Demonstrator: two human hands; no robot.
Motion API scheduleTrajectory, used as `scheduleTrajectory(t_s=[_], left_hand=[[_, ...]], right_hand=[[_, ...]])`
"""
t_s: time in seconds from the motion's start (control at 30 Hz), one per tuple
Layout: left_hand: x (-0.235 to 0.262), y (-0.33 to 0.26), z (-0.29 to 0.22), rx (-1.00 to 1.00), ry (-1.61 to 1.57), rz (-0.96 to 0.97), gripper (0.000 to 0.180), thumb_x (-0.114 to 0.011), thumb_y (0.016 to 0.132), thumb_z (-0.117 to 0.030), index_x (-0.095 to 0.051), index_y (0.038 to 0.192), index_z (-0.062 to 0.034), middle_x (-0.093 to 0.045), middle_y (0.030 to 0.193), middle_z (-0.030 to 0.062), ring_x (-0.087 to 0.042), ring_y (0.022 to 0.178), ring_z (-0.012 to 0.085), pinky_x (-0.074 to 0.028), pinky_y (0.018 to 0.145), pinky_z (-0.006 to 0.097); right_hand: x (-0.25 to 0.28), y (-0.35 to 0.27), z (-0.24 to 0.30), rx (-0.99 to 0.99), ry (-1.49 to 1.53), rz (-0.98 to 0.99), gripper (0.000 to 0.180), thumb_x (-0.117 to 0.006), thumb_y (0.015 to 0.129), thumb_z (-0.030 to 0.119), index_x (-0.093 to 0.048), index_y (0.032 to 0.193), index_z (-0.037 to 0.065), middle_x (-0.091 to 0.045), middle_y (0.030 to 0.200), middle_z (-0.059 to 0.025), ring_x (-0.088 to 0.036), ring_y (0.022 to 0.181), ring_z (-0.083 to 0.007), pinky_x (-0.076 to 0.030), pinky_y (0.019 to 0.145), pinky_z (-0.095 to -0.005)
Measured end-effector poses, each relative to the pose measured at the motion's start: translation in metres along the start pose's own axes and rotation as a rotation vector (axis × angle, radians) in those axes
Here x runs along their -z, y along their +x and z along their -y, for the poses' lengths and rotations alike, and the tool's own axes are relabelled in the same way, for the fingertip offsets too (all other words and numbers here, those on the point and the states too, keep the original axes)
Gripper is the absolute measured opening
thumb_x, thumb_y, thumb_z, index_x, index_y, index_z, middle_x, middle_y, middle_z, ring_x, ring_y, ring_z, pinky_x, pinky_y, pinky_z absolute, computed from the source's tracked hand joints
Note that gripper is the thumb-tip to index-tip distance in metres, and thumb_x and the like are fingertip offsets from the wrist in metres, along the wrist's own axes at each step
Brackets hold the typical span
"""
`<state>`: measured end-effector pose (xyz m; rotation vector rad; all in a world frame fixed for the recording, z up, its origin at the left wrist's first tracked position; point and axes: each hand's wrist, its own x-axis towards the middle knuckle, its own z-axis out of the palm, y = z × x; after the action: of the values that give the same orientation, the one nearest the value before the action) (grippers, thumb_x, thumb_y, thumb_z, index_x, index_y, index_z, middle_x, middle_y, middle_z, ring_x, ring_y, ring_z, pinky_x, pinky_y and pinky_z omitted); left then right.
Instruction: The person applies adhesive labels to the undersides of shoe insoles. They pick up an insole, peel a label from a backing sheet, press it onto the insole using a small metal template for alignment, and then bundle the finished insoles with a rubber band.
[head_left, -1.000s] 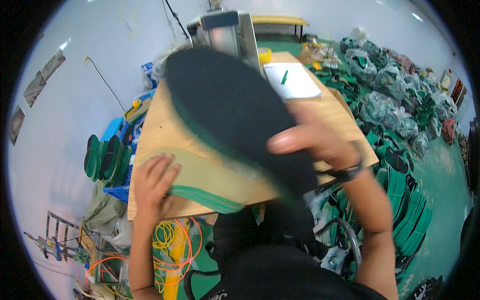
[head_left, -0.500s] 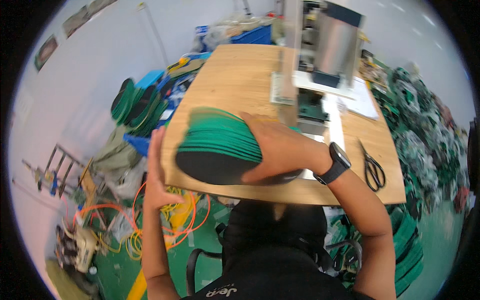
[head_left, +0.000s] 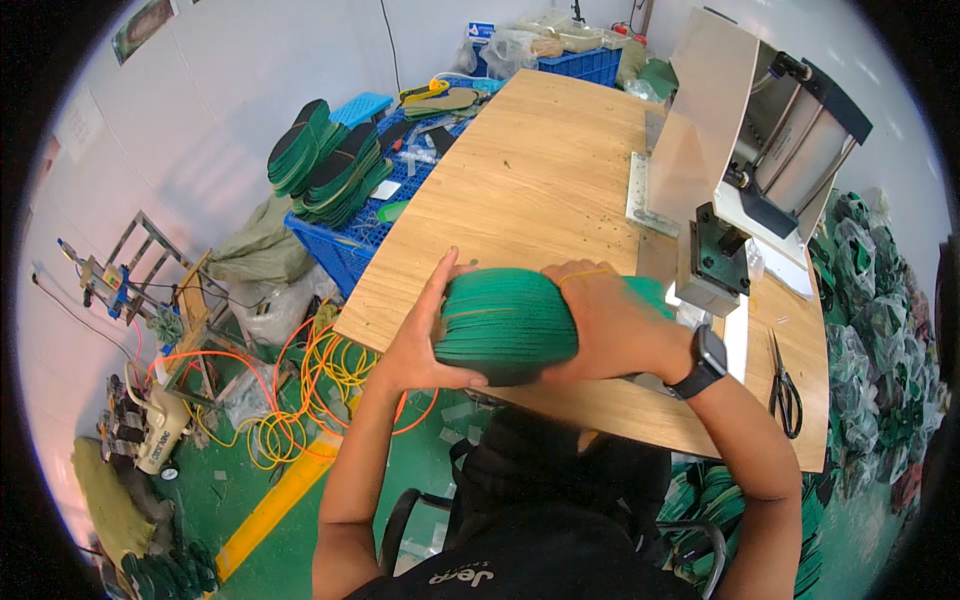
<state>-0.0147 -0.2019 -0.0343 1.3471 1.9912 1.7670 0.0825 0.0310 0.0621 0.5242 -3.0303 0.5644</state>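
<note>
A thick stack of green insoles (head_left: 508, 318), dark on its lower side, is clasped between my two hands over the near edge of the wooden table. My left hand (head_left: 418, 340) grips its left end, fingers up along the side and thumb underneath. Around the right end wraps my right hand (head_left: 622, 322), with a watch (head_left: 708, 358) on its wrist. More green material (head_left: 650, 290) shows just beyond my right hand, partly hidden by it. Close by on the right is a press machine (head_left: 715, 265) with a metal cylinder above.
Black-handled scissors (head_left: 785, 400) lie at the table's (head_left: 500, 180) right edge. Left of the table, a blue crate (head_left: 335, 245) bears stacks of insoles (head_left: 340, 175). Orange and yellow hoses (head_left: 310, 375) coil on the floor. Bagged green pieces (head_left: 865, 330) are heaped at the right.
My left hand has come in from beside the stack and closed on its left end. The stack is turned more level, its dark face now mostly hidden. The whole view has shifted too.
</note>
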Motion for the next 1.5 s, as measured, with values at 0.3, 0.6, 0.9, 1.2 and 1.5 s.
scheduleTrajectory(t_s=[0.3,0.6,0.9,1.2,1.5], left_hand=[[-0.009,-0.005,-0.007,-0.051,0.182,-0.071,0.104,-0.081,0.062,-0.023,-0.022,0.146,-0.0012,-0.046,0.134,0.0201,-0.045,0.124,0.0328,-0.033,0.107,0.042],[-0.031,0.005,-0.088,-0.191,-0.425,0.284,0.029,-0.056,0.092,-0.02,-0.064,0.1,0.006,-0.063,0.091,0.0193,-0.062,0.087,0.0292,-0.05,0.079,0.04],[-0.161,-0.001,-0.123,-0.194,-0.799,0.933,0.013,-0.064,0.082,-0.002,-0.067,0.092,0.0048,-0.061,0.095,0.0197,-0.061,0.086,0.0314,-0.052,0.076,0.041],[-0.221,-0.023,-0.158,-0.048,-0.87,0.371,0.015,-0.065,0.084,-0.008,-0.056,0.076,0.0024,-0.063,0.079,0.0173,-0.062,0.067,0.0242,-0.052,0.058,0.035],[-0.147,0.022,-0.148,-0.199,-0.069,0.669,0.013,-0.056,0.091,-0.011,-0.058,0.085,0.0006,-0.055,0.064,0.0027,-0.046,0.058,0.0054,-0.036,0.05,0.022]], right_hand=[[-0.032,0.005,0.004,0.002,0.06,0.005,0.095,-0.082,0.057,0.037,-0.037,0.13,-0.005,-0.051,0.119,-0.0246,-0.049,0.112,-0.0407,-0.04,0.097,-0.0437],[-0.006,-0.094,0.087,0.514,0.861,0.05,0.095,-0.083,0.057,0.032,-0.037,0.133,0.001,-0.046,0.123,-0.0214,-0.045,0.117,-0.0371,-0.037,0.1,-0.0419],[-0.022,-0.215,0.106,0.65,0.967,-0.206,0.09,-0.084,0.064,0.028,-0.035,0.135,0.0,-0.048,0.125,-0.018,-0.046,0.119,-0.0302,-0.037,0.099,-0.0385],[-0.04,-0.268,0.101,0.487,0.925,-0.431,0.092,-0.085,0.055,0.027,-0.037,0.13,0.001,-0.046,0.12,-0.0195,-0.043,0.118,-0.0346,-0.033,0.101,-0.0441],[-0.002,-0.321,0.115,-0.154,0.292,-0.568,0.087,-0.082,0.055,0.025,-0.041,0.127,-0.001,-0.05,0.119,-0.0223,-0.05,0.111,-0.0397,-0.041,0.096,-0.0417]])
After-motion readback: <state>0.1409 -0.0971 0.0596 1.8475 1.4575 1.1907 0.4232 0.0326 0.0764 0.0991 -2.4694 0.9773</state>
